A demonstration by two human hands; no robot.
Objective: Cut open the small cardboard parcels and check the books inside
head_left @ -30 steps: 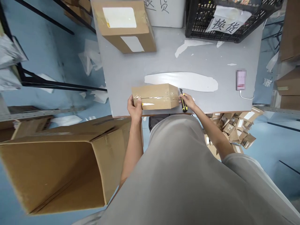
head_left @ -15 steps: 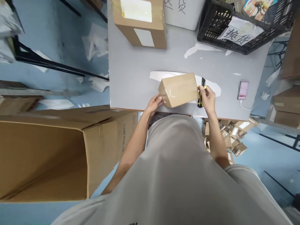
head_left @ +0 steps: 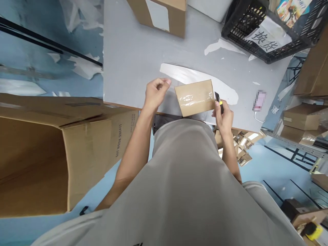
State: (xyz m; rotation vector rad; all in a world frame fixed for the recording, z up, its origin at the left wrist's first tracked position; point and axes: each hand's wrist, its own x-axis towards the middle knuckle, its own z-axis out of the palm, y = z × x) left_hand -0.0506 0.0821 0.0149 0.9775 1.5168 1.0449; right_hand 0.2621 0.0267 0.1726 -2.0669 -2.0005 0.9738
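A small brown cardboard box (head_left: pixel 196 98) with shiny clear tape across it sits near the front edge of the table (head_left: pixel 133 68). My left hand (head_left: pixel 156 92) is raised to the left of the box, apart from it; its fingers are curled, thumb and fingertips together, and nothing shows in them. At the box's right end, my right hand (head_left: pixel 224 118) grips a black and yellow utility knife (head_left: pixel 220 104). The knife's top end points up beside the box; part of its handle is hidden by the fingers. White paper (head_left: pixel 194 75) lies behind and partly beneath the box.
A larger carton (head_left: pixel 166 17) stands at the back. A black plastic crate (head_left: pixel 266 37) with a handwritten sign is back right. A phone (head_left: pixel 260 100) on a cable lies near the right edge. A big open carton (head_left: pixel 89 164) stands left; several small boxes (head_left: pixel 243 147) lie below the table.
My left hand has let go of the box's left end and lifted up and away. The box has turned, and its taped side now shows. The knife is still in my right hand.
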